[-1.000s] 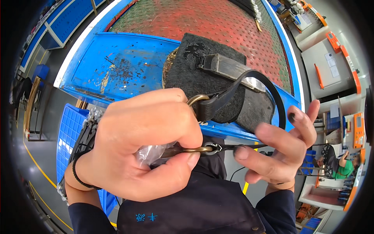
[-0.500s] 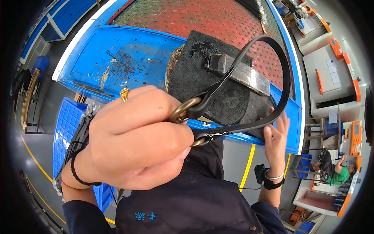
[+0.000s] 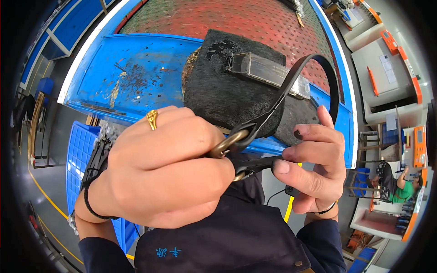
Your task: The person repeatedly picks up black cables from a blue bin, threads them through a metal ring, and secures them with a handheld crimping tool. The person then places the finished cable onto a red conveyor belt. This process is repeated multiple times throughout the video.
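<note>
Close to the camera, my left hand (image 3: 168, 168) is closed around the brass-coloured metal rings (image 3: 230, 143) at the two ends of a black strap (image 3: 314, 61). The strap arches up and to the right in a big loop, and a pale line shows along part of its edge. My right hand (image 3: 316, 164) pinches the strap's lower length near the ring end, between thumb and fingers. Black smears mark its fingertips. Behind the loop, a black fuzzy pad (image 3: 232, 86) lies on the bench, with a clear, narrow lidded box (image 3: 268, 73) on top.
The blue bench tray (image 3: 100, 59) is spotted with dark stains, and a red studded mat (image 3: 182, 18) lies beyond it. A blue crate (image 3: 82, 148) with several black straps (image 3: 95, 154) stands at left. Far right, a person in green (image 3: 403, 191) is near white-and-orange workstations.
My right hand has come up and inward from the bench side to the strap's lower length. My left hand has shifted slightly right and down, still holding the rings.
</note>
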### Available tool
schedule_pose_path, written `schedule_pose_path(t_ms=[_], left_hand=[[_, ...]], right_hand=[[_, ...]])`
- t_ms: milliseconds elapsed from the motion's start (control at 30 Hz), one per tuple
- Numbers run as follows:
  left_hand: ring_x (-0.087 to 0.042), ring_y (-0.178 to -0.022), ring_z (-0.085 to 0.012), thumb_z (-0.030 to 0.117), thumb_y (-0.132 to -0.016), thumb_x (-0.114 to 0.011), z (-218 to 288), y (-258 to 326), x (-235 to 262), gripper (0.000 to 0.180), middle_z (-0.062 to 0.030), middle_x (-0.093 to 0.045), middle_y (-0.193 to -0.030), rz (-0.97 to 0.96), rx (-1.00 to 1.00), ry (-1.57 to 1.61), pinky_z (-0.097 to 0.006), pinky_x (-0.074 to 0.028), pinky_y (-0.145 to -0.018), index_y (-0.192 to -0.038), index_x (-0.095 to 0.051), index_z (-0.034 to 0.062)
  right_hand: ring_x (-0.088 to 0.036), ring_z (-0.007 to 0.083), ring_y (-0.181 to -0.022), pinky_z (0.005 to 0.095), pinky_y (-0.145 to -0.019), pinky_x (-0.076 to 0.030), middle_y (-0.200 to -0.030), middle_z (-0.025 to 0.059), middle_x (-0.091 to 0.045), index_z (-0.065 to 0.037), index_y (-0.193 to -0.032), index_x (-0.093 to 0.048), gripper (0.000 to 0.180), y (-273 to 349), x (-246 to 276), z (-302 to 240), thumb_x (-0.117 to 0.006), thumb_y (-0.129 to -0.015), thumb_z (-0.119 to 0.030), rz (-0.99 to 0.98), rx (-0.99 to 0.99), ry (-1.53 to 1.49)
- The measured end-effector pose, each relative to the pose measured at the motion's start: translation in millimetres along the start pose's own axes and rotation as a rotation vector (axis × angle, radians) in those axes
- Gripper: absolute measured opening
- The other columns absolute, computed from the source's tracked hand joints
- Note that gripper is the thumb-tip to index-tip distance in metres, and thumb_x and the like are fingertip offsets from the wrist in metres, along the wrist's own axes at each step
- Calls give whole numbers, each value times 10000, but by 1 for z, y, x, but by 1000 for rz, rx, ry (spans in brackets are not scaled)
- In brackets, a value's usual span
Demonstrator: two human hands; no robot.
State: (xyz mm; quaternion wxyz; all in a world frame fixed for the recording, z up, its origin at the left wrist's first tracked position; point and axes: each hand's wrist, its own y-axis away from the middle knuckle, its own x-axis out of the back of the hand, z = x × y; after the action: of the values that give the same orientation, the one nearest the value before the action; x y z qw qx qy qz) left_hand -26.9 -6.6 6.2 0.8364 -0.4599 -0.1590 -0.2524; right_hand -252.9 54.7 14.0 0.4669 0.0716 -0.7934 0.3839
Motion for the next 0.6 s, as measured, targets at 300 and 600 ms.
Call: schedule_pose_path(t_ms=[300, 600], left_hand=[[-457, -525, -191, 40, -624, -633, 0, 2, 4, 142, -80, -536, -690, -21, 11, -26, -294, -340, -471, -750, -569, 55], [-467, -543, -192, 101, -650, -642, 3, 5, 9, 115, -71, -540, -699, -67, 13, -86, -301, -344, -484, -733, -574, 60]], right_hand=[[-510, 231, -845, 512, -950, -328, -761, -2, -534, -206, -876, -667, 567, -1, -4, 3, -301, -780, -628, 8, 9, 26], [-521, 229, -816, 433, -934, -339, -803, 44, -524, -95, -1015, -633, 581, 5, 3, 17, -282, -867, -533, 201, -111, -4]])
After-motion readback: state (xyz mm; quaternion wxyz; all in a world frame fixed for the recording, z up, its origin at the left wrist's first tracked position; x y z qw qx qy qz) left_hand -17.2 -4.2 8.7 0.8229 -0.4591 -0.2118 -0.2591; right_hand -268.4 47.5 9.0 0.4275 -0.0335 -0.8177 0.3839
